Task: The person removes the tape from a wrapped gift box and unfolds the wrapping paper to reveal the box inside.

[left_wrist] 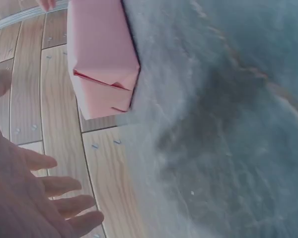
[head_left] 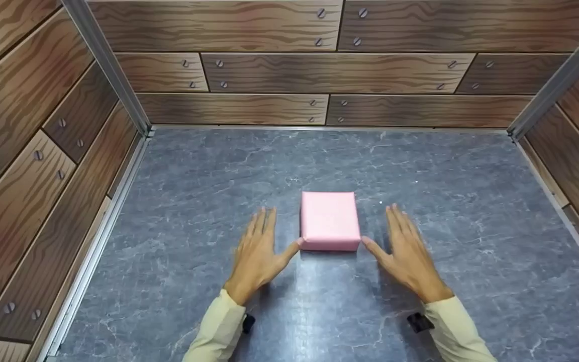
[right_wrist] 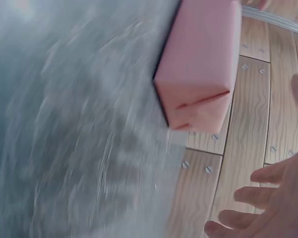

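Observation:
A pink paper-wrapped box (head_left: 329, 218) rests on the grey marbled surface between the two hands. Its folded paper ends show in both wrist views, on the box (left_wrist: 102, 54) at left and the box (right_wrist: 198, 64) at right. My left hand (head_left: 257, 254) is beside it with fingers straight and thumb spread, the thumb tip close to the near left corner. On the other side my right hand (head_left: 407, 256) mirrors this, its thumb tip near the near right corner. Whether either thumb touches the box I cannot tell. Neither hand holds anything.
Wood-patterned panels rise as a back wall (head_left: 329, 73), a left wall (head_left: 38, 166) and a right wall (head_left: 566, 146). Metal strips (head_left: 103, 241) edge the grey surface (head_left: 194, 176). Small dark devices sit at both wrists, one on the right wrist (head_left: 420, 323).

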